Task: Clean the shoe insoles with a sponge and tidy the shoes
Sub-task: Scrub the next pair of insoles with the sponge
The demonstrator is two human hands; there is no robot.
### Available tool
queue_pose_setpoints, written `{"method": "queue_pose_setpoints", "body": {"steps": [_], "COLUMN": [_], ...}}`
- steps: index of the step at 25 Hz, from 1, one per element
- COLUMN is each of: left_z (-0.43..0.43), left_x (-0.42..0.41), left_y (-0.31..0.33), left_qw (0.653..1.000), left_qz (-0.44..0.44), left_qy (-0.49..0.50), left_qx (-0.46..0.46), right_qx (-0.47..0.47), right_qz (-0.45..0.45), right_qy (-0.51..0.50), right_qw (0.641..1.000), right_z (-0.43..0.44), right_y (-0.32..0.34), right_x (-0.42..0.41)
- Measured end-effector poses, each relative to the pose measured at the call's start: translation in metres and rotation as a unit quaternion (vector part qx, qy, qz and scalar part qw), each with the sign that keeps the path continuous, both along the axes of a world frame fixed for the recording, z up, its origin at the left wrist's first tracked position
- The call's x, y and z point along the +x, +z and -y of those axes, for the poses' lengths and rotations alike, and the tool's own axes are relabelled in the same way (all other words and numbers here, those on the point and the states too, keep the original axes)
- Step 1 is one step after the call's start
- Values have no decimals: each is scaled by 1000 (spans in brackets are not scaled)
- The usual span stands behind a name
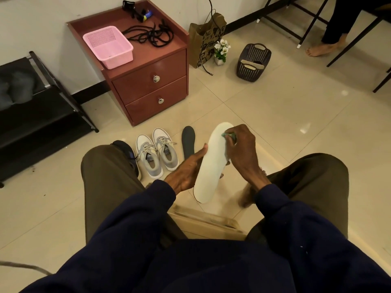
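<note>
Insole (211, 166) is gripped edgewise by left hand (186, 172); green sponge (230, 136) is pinched against it by right hand (241, 153).

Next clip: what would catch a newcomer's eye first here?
The long cream-white insole, held at centre by the left hand while the right hand presses a green sponge near its toe. Left of it, a pair of grey-and-white sneakers stands on the tiled floor.

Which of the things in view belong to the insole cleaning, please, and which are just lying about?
Job in hand: white insole, held by the left hand; sponge in the right hand; dark insole; grey shoes.
Lying about: pink basket; paper bag; potted flowers; cabinet.
</note>
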State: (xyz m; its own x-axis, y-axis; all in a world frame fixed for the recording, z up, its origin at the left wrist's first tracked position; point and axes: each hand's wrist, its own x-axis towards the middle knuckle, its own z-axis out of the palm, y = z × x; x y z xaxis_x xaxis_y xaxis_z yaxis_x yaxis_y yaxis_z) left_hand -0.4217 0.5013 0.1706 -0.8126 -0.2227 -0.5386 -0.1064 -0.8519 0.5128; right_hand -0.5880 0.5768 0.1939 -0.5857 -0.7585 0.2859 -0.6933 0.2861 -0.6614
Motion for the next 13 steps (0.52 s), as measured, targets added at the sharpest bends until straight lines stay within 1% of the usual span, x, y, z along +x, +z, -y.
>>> {"method": "queue_pose_setpoints", "body": {"steps": [2,3,5,8,11,13], "left_z": [-4,-4,-2,9,20,26], "left_x": [-1,-2,-2,1,5,6], "left_y": [-2,-2,0,3,-3,-8], "left_qw": [1000,999,997,995,990,987], "left_qz": [-11,-20,-30,-12,3,15], "left_qy": [-6,5,43,101,141,158], "left_qx": [17,35,48,25,7,6], "right_qx": [-2,0,-2,-3,59,57], "right_qz": [37,42,54,108,138,129], "right_qy": [-23,-3,66,165,284,306], "right_qw": [999,999,996,980,947,942], "right_z": [-2,-2,-5,-8,-10,-11], "right_y": [-2,-2,1,11,16,18], "right_x": [-1,4,23,47,53,49]}}
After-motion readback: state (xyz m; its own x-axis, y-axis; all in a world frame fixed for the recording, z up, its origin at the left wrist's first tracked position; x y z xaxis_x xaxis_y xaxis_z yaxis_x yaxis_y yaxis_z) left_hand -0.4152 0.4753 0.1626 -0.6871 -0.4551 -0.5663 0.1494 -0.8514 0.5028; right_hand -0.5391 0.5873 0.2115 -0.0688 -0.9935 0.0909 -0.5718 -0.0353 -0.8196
